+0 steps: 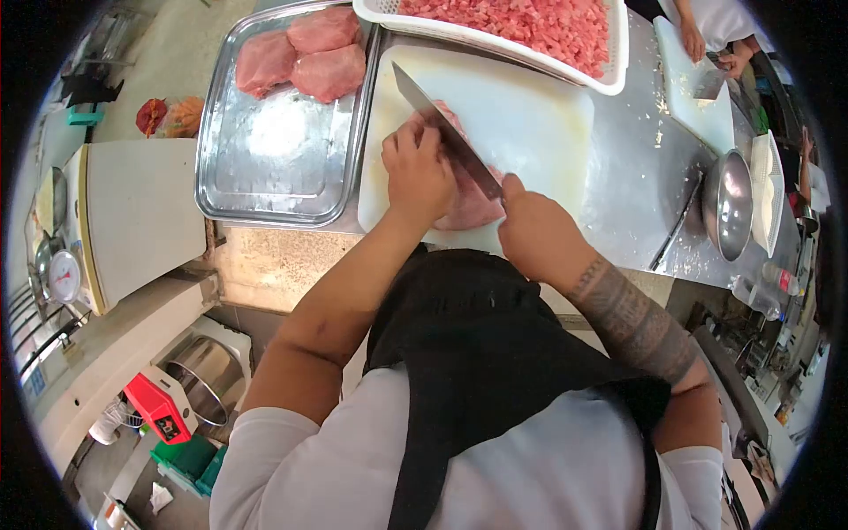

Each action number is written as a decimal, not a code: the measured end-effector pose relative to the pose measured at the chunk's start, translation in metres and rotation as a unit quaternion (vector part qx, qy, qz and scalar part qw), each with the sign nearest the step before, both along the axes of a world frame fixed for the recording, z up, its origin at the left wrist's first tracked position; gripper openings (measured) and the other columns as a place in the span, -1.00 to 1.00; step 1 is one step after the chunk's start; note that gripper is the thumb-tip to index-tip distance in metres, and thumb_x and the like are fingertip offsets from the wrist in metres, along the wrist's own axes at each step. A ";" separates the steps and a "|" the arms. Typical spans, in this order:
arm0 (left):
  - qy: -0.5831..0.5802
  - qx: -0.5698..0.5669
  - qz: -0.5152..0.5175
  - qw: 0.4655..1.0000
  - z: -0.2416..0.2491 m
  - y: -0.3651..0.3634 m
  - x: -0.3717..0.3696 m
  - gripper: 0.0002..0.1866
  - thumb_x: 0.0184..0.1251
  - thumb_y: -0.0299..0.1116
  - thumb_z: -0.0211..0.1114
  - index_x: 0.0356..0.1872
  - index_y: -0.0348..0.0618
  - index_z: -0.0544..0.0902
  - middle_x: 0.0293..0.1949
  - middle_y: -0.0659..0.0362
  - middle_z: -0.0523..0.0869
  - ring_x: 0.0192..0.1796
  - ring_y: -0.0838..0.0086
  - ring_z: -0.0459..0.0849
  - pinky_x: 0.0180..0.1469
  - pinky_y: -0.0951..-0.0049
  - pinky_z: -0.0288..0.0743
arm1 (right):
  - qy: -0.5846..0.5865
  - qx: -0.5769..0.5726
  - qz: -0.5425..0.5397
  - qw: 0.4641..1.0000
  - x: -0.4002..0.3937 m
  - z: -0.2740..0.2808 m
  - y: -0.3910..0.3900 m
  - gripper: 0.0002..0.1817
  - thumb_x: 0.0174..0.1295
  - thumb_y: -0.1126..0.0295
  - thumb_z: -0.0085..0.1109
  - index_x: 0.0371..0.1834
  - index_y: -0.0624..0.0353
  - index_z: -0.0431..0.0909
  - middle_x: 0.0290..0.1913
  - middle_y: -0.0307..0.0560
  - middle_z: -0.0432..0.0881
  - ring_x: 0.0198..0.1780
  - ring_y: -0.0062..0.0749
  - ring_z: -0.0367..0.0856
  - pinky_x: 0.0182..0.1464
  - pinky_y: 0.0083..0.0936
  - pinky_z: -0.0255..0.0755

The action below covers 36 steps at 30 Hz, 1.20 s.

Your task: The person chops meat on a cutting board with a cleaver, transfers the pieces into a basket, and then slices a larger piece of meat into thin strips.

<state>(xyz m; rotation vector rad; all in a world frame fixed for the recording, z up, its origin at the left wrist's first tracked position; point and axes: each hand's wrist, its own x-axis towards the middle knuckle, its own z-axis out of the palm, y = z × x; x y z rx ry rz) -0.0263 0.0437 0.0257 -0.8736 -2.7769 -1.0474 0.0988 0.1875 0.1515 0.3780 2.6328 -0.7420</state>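
Steel worktop (632,168), white cutting board (530,115) centre; left hand (415,177) fingers curled, pressing meat slab (473,208); right hand (534,234) fingers closed round knife (442,128); blade points 10 o'clock across meat.

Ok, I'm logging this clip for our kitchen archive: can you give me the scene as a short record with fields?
left hand: pressed flat on the meat slab
right hand: grips the knife, blade across the slab
surface: white cutting board
left of board: steel tray holding three raw pieces
behind board: white basket of diced meat
far right: another person's hands, steel bowl
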 end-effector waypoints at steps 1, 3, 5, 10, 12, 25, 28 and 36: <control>0.005 0.003 -0.006 1.000 0.000 -0.001 -0.001 -0.65 0.30 -0.46 0.29 0.12 -0.20 0.66 0.30 -0.11 0.54 0.30 -0.14 0.44 0.39 -0.15 0.34 | 0.008 0.001 0.001 1.000 -0.009 -0.007 -0.005 -0.72 0.32 0.52 0.11 0.06 0.34 0.38 -0.23 0.36 0.74 -0.14 0.36 0.76 -0.06 0.14 0.63; 0.020 0.010 -0.018 1.000 -0.001 -0.003 -0.002 -0.63 0.29 -0.45 0.29 0.13 -0.22 0.65 0.30 -0.10 0.54 0.31 -0.14 0.44 0.40 -0.15 0.33 | 0.029 -0.008 -0.004 1.000 -0.020 -0.027 -0.009 -0.69 0.34 0.50 0.10 0.10 0.35 0.37 -0.26 0.36 0.73 -0.16 0.35 0.75 -0.09 0.14 0.62; 0.045 0.003 -0.004 0.999 -0.003 -0.003 -0.001 -0.58 0.25 -0.47 0.28 0.17 -0.28 0.62 0.26 -0.14 0.56 0.26 -0.16 0.46 0.37 -0.14 0.35 | 0.042 -0.004 -0.003 0.999 -0.025 -0.040 -0.011 -0.66 0.35 0.50 0.09 0.15 0.36 0.36 -0.27 0.35 0.73 -0.17 0.34 0.75 -0.10 0.12 0.62; 0.046 0.007 -0.003 0.999 -0.001 -0.002 -0.002 -0.49 0.26 -0.47 0.25 0.27 -0.35 0.58 0.21 -0.16 0.58 0.25 -0.16 0.48 0.34 -0.13 0.37 | 0.061 0.030 0.014 0.998 -0.021 -0.034 -0.019 -0.59 0.34 0.52 0.07 0.24 0.38 0.36 -0.25 0.32 0.75 -0.18 0.33 0.76 -0.10 0.09 0.64; 0.050 -0.003 0.005 0.999 -0.002 -0.006 0.001 -0.48 0.25 -0.48 0.25 0.28 -0.34 0.58 0.20 -0.15 0.58 0.23 -0.14 0.49 0.34 -0.11 0.37 | 0.059 0.031 0.029 0.997 0.011 -0.005 -0.020 -0.71 0.36 0.49 0.07 0.11 0.33 0.43 -0.27 0.28 0.76 -0.19 0.26 0.79 -0.12 0.07 0.67; 0.101 -0.002 0.008 0.995 -0.005 0.001 0.001 -0.60 0.30 -0.45 0.26 0.16 -0.33 0.59 0.15 -0.16 0.60 0.16 -0.15 0.53 0.29 -0.12 0.38 | 0.104 0.002 -0.001 0.995 0.042 -0.035 -0.017 -0.77 0.36 0.49 0.08 0.04 0.26 0.44 -0.30 0.29 0.75 -0.22 0.30 0.79 -0.16 0.13 0.64; 0.083 0.005 0.008 0.997 -0.010 -0.002 0.000 -0.71 0.31 -0.42 0.31 0.03 -0.21 0.62 0.11 -0.07 0.61 0.17 -0.11 0.52 0.25 -0.10 0.38 | 0.022 0.035 -0.002 0.999 0.106 -0.009 -0.010 -0.72 0.35 0.50 0.11 0.10 0.27 0.44 -0.32 0.27 0.75 -0.21 0.29 0.79 -0.18 0.12 0.65; 0.019 0.081 0.004 0.997 -0.011 -0.006 -0.024 -0.78 0.36 -0.43 0.30 -0.01 -0.15 0.65 -0.03 -0.05 0.69 0.02 0.02 0.66 0.13 0.02 0.49 | 0.009 0.038 -0.037 0.999 0.111 -0.048 -0.008 -0.71 0.37 0.47 0.13 0.11 0.27 0.45 -0.30 0.25 0.76 -0.21 0.26 0.80 -0.17 0.10 0.66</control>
